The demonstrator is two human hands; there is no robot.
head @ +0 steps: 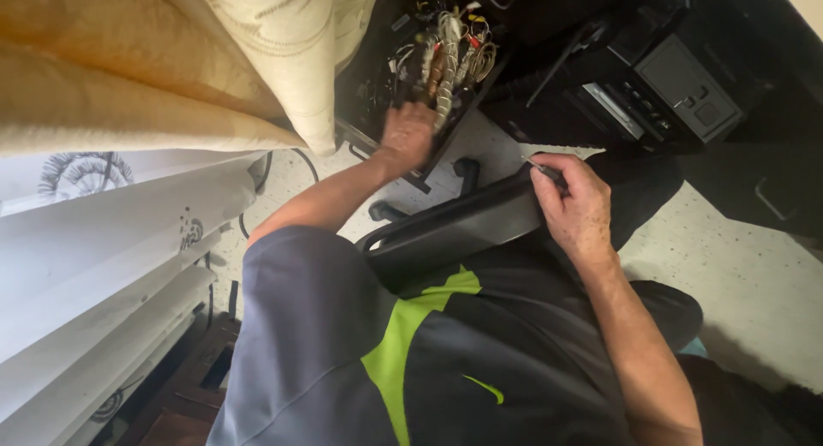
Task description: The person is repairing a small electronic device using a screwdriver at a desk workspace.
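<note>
speckled floor under us; the opened case (429,69) sits at its far edge, wires exposed. our left hand (407,133) reaches inside, grip blurred, cannot tell. our right hand (579,206) is clamped on a screwdriver (542,169); the work looks midway, nothing closed up.

The shirt (343,352) is slate grey on the sleeve and black across the chest, cut by lime-green stripes. The curtain (94,249) is white with grey swirl prints; the drape (111,69) above it is golden tan beside cream cloth with thin dark line work. The case (386,77) is black, its wires (454,51) white, yellow, red and coppery. The floor (746,274) is pale cream, speckled. The printer (669,94) is black with a grey panel.
</note>
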